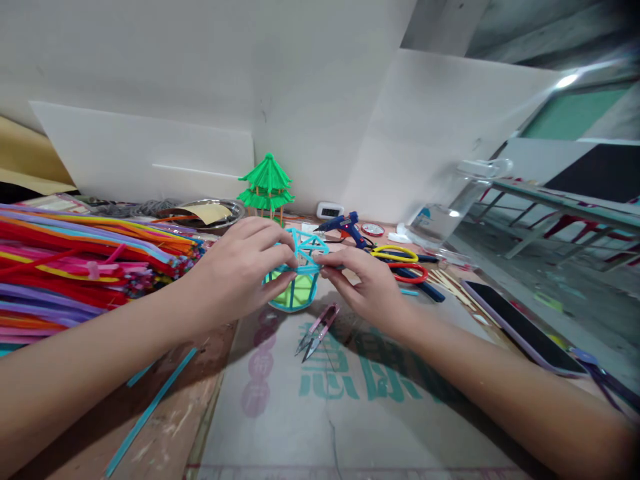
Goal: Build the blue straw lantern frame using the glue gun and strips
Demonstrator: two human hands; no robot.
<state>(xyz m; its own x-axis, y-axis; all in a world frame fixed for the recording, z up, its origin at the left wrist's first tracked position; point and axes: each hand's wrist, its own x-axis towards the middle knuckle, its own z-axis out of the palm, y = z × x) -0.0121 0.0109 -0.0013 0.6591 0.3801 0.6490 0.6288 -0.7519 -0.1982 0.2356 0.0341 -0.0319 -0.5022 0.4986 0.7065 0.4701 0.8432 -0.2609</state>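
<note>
In the head view, at the middle of the bench (pixel 150 453), a small frame (pixel 301 293) with blue edges and a green base is held between the two hands, above the far part of a printed sheet (pixel 270 440). The left hand (pixel 250 260) grips the frame's upper left side between curled fingers and thumb; the right hand (pixel 373 287) is narrow, its thumb and fingertips pinched together on the rim at the right. Just nearer than the frame, pink snips (pixel 323 325) lie on the sheet with their blades parted. Behind stand a green pagoda (pixel 270 179) and a white timer (pixel 330 211), with a blue glue gun (pixel 346 223) beside the right hand. To the right: a yellow handle (pixel 395 249), a red handle (pixel 427 272), a clear bottle (pixel 435 223) and a phone (pixel 520 327). To the left: a heap of coloured stems (pixel 75 257), a metal bowl (pixel 239 212) behind it, and a loose blue strip (pixel 150 415) lying nearer the viewer.
</note>
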